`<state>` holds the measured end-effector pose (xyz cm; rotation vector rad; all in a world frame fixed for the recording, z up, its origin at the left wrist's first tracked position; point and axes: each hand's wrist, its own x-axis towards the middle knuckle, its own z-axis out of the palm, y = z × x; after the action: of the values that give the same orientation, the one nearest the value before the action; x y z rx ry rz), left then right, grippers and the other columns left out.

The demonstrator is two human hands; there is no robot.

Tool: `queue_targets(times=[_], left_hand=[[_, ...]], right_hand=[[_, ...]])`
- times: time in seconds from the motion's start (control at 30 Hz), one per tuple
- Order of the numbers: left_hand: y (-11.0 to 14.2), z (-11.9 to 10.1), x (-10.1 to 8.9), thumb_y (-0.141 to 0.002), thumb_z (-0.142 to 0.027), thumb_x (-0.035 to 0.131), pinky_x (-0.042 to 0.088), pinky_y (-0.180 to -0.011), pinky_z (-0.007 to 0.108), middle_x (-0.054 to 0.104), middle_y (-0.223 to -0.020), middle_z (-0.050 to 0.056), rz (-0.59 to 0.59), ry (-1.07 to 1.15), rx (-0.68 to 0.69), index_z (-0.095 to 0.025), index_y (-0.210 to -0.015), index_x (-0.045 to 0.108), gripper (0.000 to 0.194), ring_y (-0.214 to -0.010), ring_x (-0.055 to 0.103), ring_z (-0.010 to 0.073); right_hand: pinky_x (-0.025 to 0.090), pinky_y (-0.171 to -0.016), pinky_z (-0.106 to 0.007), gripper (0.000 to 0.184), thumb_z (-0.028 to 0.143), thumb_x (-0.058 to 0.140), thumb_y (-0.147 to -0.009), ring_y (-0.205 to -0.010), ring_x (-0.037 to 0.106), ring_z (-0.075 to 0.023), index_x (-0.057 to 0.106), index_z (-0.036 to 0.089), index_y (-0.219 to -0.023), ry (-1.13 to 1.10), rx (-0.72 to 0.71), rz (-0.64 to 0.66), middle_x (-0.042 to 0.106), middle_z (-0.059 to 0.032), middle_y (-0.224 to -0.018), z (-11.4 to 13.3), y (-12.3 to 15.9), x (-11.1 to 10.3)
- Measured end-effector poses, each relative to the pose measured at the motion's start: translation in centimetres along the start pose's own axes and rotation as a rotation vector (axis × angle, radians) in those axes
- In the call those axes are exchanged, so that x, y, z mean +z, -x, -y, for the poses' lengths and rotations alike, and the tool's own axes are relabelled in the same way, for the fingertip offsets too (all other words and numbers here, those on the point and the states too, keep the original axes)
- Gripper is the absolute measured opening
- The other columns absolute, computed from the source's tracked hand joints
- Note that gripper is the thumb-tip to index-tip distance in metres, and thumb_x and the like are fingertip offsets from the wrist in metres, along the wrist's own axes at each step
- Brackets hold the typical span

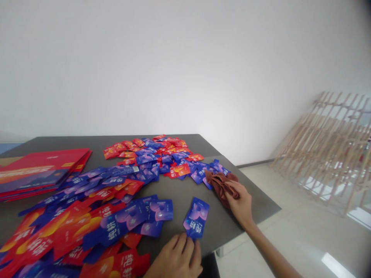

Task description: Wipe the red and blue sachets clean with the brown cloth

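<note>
The person's left hand [175, 259] sits at the near edge of the dark grey tabletop [216, 227]. Its fingers [182, 245] lie close together, with the tips touching the lower end of a lone blue sachet [196, 218]. From here I cannot tell whether they are pinching it or only resting against it. The sachet sits on a bare stretch of table, its long axis running away from the person and leaning slightly to the right, with the narrow lower end at the fingertips. It is just beside the heap of sachets on its left, and not touching them.

The right hand [239, 204] is farther right, near the table's edge, its fingers narrowly curled and holding a crumpled brown cloth [220, 187]. The cloth is pressed against the tabletop and reaches the edge of a spread of blue sachets [199, 175].

Red and blue sachets [69, 235] cover much of the table, scattered and overlapping, with large Chinese characters printed on many of them. A second cluster of mostly red sachets [145, 146] lies toward the far edge. At the left end of the table is a flat stack of red printed cartons [40, 172]. Beyond the table, a wooden lattice [327, 150] leans against the white wall [185, 65], standing on the pale tiled floor [292, 231].
</note>
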<state>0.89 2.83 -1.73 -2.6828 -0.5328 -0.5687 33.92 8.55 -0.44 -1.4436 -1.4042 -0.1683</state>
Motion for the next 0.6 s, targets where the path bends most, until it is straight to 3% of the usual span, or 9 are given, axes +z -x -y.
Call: queue_targets(times=[0.07, 0.13, 0.2, 0.27, 0.43, 0.6], left_hand=[[-0.9, 0.6, -1.0, -0.101, -0.058, 0.061, 0.056, -0.101, 0.05, 0.07, -0.135, 0.021, 0.059, 0.078, -0.074, -0.016, -0.145, 0.06, 0.061, -0.126, 0.066, 0.0377], [-1.5, 1.2, -1.7, -0.097, -0.064, 0.064, 0.048, -0.111, 0.063, 0.051, -0.158, 0.022, 0.098, 0.154, -0.113, -0.026, -0.155, 0.052, 0.07, -0.146, 0.048, 0.0455], [-1.6, 1.5, -1.9, -0.094, -0.061, 0.07, 0.04, -0.115, 0.07, 0.031, -0.172, 0.018, 0.117, 0.229, -0.128, -0.037, -0.156, 0.05, 0.07, -0.155, 0.032, 0.0489], [-1.4, 1.5, -1.9, -0.093, -0.056, 0.074, 0.039, -0.115, 0.072, 0.018, -0.177, 0.014, 0.141, 0.289, -0.142, -0.043, -0.154, 0.052, 0.067, -0.156, 0.028, 0.051], [-1.1, 1.5, -1.5, -0.095, -0.054, 0.073, 0.047, -0.109, 0.071, 0.022, -0.175, 0.014, 0.197, 0.348, -0.172, -0.045, -0.155, 0.05, 0.065, -0.151, 0.036, 0.054], [-1.5, 1.9, -1.3, -0.099, -0.048, 0.068, 0.044, -0.118, 0.061, 0.037, -0.17, 0.011, 0.183, 0.357, -0.102, -0.037, -0.156, 0.051, 0.06, -0.154, 0.036, 0.044]], right_hand=[[0.054, -0.103, -0.052, 0.024, 0.038, 0.071, -0.088, -0.111, 0.071, -0.0296, 0.08, 0.024, -0.106, 0.003, 0.005, 0.002, 0.079, -0.0099, -0.116, 0.0, 0.0, 0.0], [0.054, -0.103, -0.052, 0.025, 0.038, 0.071, -0.088, -0.11, 0.071, -0.0296, 0.08, 0.024, -0.106, 0.005, 0.013, -0.004, 0.079, -0.0097, -0.115, -0.1, 0.0, 0.1], [0.055, -0.102, -0.051, 0.025, 0.038, 0.07, -0.088, -0.11, 0.071, -0.0296, 0.08, 0.024, -0.106, 0.006, 0.016, -0.011, 0.079, -0.0098, -0.115, -0.2, 0.0, 0.1], [0.054, -0.103, -0.052, 0.026, 0.038, 0.07, -0.088, -0.111, 0.071, -0.0298, 0.08, 0.024, -0.106, 0.007, 0.014, -0.014, 0.079, -0.0101, -0.116, -0.3, 0.0, 0.2], [0.055, -0.102, -0.051, 0.025, 0.037, 0.07, -0.087, -0.11, 0.072, -0.0294, 0.081, 0.024, -0.105, 0.011, 0.014, -0.01, 0.079, -0.0099, -0.115, -0.2, 0.0, 0.2], [0.056, -0.101, -0.051, 0.023, 0.037, 0.07, -0.088, -0.109, 0.072, -0.0296, 0.08, 0.024, -0.104, 0.007, -0.004, -0.011, 0.079, -0.01, -0.115, 0.1, -0.1, 0.2]])
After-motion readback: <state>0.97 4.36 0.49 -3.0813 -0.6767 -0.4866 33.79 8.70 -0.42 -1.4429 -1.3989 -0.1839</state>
